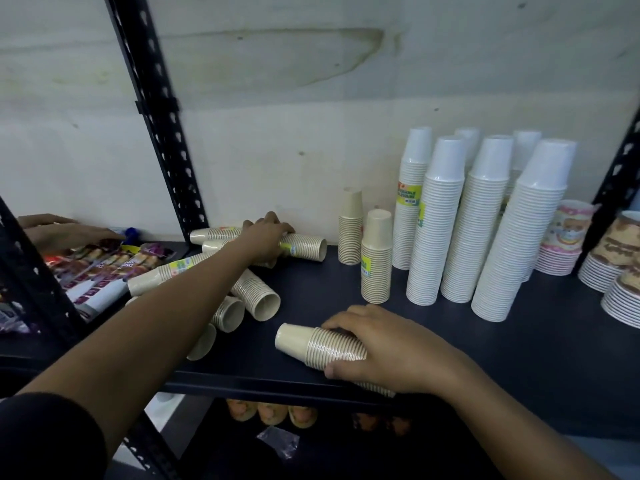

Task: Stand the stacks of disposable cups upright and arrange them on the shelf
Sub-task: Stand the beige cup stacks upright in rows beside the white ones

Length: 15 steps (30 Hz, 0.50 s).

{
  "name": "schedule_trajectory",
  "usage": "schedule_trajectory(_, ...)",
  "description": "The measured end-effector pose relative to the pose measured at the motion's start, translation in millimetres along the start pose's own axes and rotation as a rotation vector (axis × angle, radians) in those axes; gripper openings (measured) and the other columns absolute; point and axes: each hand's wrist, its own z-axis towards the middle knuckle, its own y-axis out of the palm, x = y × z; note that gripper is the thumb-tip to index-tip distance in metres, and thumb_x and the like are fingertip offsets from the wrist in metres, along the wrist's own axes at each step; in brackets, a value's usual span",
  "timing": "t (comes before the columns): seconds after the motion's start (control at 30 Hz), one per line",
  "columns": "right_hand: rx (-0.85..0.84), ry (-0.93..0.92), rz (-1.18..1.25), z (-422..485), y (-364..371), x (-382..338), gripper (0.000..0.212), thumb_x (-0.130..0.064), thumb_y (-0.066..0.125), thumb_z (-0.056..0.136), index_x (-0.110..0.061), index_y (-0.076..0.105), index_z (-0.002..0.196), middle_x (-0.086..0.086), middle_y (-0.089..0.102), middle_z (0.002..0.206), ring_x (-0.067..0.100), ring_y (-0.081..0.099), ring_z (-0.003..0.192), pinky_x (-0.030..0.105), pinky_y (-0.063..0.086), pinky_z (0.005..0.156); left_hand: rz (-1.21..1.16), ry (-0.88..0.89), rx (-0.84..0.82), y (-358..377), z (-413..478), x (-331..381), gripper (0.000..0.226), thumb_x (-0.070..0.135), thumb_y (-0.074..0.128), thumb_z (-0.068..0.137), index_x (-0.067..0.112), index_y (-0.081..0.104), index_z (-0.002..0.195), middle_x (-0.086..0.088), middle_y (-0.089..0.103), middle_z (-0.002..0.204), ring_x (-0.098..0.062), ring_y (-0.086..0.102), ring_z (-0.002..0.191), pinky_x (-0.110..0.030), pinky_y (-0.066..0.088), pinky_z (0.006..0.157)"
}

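Note:
On the dark shelf (346, 292) several beige cup stacks lie on their sides at the left. My left hand (266, 237) reaches to the back and grips one lying stack (304, 247) near the wall. My right hand (388, 344) grips another lying beige stack (311, 342) near the shelf's front edge. Two beige stacks (375, 258) stand upright in the middle. More lying stacks (256, 296) sit under my left forearm.
Tall white cup stacks (485, 220) stand at the right, with patterned cups (564, 237) and bowls (616, 271) beyond. A black upright post (162, 126) divides the shelf. Another person's hand (65, 233) rests over snack packets (104, 268) at the left.

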Motion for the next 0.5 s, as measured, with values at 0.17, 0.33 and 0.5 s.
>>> schedule_trajectory(0.17, 0.110, 0.023, 0.132, -5, -3, 5, 0.064, -0.070, 0.061, 0.082, -0.043, 0.049, 0.139, -0.026, 0.054, 0.125, -0.004, 0.049, 0.115, 0.028, 0.045, 0.102, 0.106, 0.047, 0.072, -19, -8, 6, 0.055, 0.047, 0.063, 0.092, 0.037, 0.048, 0.145, -0.004, 0.058, 0.134, -0.028, 0.048, 0.129, -0.048, 0.031, 0.105)
schedule_trajectory(0.33, 0.386, 0.123, 0.335, -13, -10, 11, 0.050, -0.052, 0.073, 0.082, -0.046, 0.054, 0.128, -0.033, 0.058, 0.114, -0.016, 0.053, 0.105, 0.011, 0.044, 0.089, 0.182, 0.125, 0.221, -52, -28, 8, 0.054, 0.066, 0.057, 0.089, 0.047, 0.051, 0.140, 0.005, 0.059, 0.134, -0.028, 0.048, 0.125, -0.047, 0.033, 0.102)
schedule_trajectory(0.5, 0.690, 0.197, 0.437, -17, -10, 21, 0.052, -0.040, 0.079, 0.078, -0.042, 0.049, 0.121, -0.028, 0.061, 0.113, -0.012, 0.057, 0.103, 0.023, 0.052, 0.084, -0.007, 0.152, 0.338, -90, -50, 20, 0.067, 0.071, 0.072, 0.073, 0.049, 0.056, 0.134, 0.011, 0.062, 0.124, -0.024, 0.058, 0.116, -0.041, 0.050, 0.094)
